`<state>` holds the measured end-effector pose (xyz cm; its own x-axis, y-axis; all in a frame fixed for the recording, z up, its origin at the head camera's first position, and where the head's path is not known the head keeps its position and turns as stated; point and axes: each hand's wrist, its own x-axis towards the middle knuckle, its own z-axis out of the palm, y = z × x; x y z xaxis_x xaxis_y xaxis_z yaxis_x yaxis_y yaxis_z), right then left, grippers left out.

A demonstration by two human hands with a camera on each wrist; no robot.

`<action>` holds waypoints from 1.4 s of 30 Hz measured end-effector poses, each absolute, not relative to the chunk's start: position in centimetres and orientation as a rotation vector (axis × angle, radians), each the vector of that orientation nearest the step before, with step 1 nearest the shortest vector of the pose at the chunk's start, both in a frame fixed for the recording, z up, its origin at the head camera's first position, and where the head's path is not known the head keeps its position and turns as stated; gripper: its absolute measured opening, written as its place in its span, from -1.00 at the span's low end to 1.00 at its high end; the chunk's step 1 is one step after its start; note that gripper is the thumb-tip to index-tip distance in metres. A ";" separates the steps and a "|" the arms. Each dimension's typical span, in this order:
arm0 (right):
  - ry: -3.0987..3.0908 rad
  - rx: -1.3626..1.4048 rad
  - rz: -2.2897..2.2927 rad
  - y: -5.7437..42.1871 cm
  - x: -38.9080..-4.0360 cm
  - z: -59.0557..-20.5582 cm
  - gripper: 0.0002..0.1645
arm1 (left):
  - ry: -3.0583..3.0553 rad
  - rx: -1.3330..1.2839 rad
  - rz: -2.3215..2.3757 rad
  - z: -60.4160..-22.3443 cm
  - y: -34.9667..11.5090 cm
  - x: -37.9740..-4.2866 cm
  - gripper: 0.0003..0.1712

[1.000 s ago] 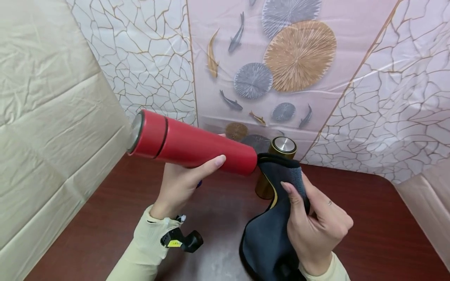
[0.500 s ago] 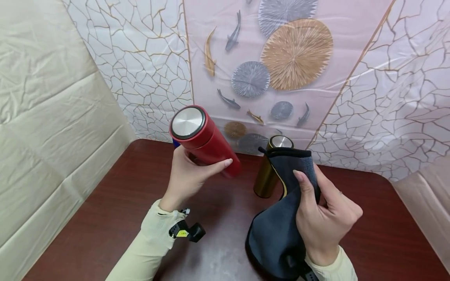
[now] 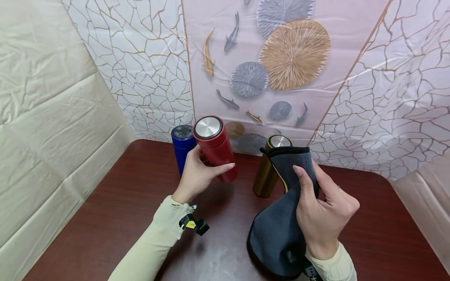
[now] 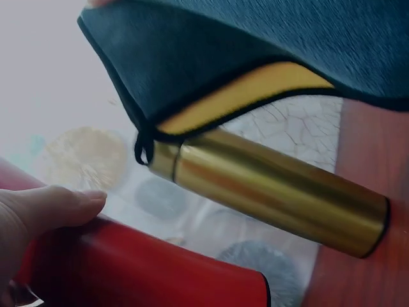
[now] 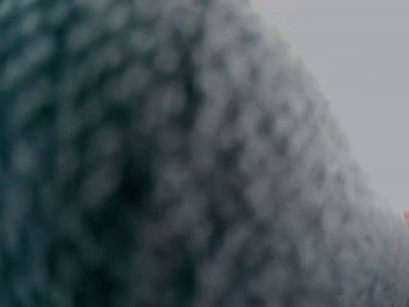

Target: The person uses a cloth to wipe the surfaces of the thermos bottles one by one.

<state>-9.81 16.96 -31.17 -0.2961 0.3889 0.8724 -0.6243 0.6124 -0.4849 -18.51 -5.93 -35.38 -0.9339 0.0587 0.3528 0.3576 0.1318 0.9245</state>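
In the head view my left hand point(image 3: 195, 173) grips a red thermos flask point(image 3: 218, 155) with a silver lid top, thumb along its near side. The flask leans slightly, its base close over the table. My right hand point(image 3: 325, 212) pinches the upper part of a dark grey cleaning cloth point(image 3: 275, 230) between thumb and fingers. Black edging, a small corner loop and a yellow underside show on the cloth point(image 4: 192, 57) in the left wrist view. The right wrist view is mostly filled by blurred cloth point(image 5: 160, 160).
A gold thermos flask point(image 3: 263, 179) stands behind the cloth, partly covered by it in the head view. The blue thermos flask point(image 3: 182, 150) stands left of the red one. The brown table point(image 3: 105, 218) ends at a patterned curtain point(image 3: 151, 66) behind.
My left hand has swung the red flask from nearly horizontal to almost upright and lowered it beside the blue flask, which has come into view. The cloth has shifted slightly right in my right hand.
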 end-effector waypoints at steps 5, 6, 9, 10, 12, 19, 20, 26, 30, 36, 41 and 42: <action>-1.601 0.207 1.006 17.2 -10.0 -31.3 -0.64 | -2.235 -0.325 -1.895 -36.8 -5.5 -19.5 -0.25; -1.605 0.207 1.003 17.2 -10.0 -31.4 -0.64 | -2.237 -0.323 -1.897 -37.0 -5.4 -19.7 -0.23; -1.613 0.201 0.998 17.4 -10.1 -31.5 -0.64 | -2.241 -0.328 -1.900 -37.7 -5.1 -20.2 -0.19; -1.618 0.199 0.996 17.4 -10.1 -31.5 -0.63 | -2.245 -0.327 -1.900 -37.9 -5.0 -20.3 -0.19; -1.627 0.196 0.991 17.5 -10.1 -31.7 -0.63 | -2.255 -0.325 -1.903 -38.4 -4.8 -20.6 -0.19; -1.644 0.208 0.983 17.7 -10.2 -31.9 -0.62 | -2.320 -0.330 -1.882 -39.9 -4.3 -21.2 -0.17; -1.644 0.209 0.982 17.7 -10.3 -31.9 -0.62 | -2.325 -0.337 -1.880 -40.0 -4.2 -21.2 -0.16; -1.644 0.209 0.984 17.8 -10.3 -31.9 -0.63 | -2.358 -0.317 -1.883 -40.5 -3.9 -21.4 -0.14; -1.648 0.210 0.978 17.8 -10.3 -31.8 -0.63 | -2.386 -0.278 -1.891 -40.8 -3.9 -21.5 -0.16; -1.642 0.225 0.976 17.6 -10.4 -31.8 -0.62 | -2.404 -0.271 -1.886 -41.5 -3.9 -21.7 -0.17; -1.638 0.228 0.975 17.5 -10.5 -31.8 -0.61 | -2.406 -0.298 -1.878 -41.9 -3.9 -21.8 -0.18; -1.638 0.227 0.975 17.5 -10.5 -31.8 -0.61 | -2.409 -0.301 -1.876 -41.9 -3.8 -21.7 -0.18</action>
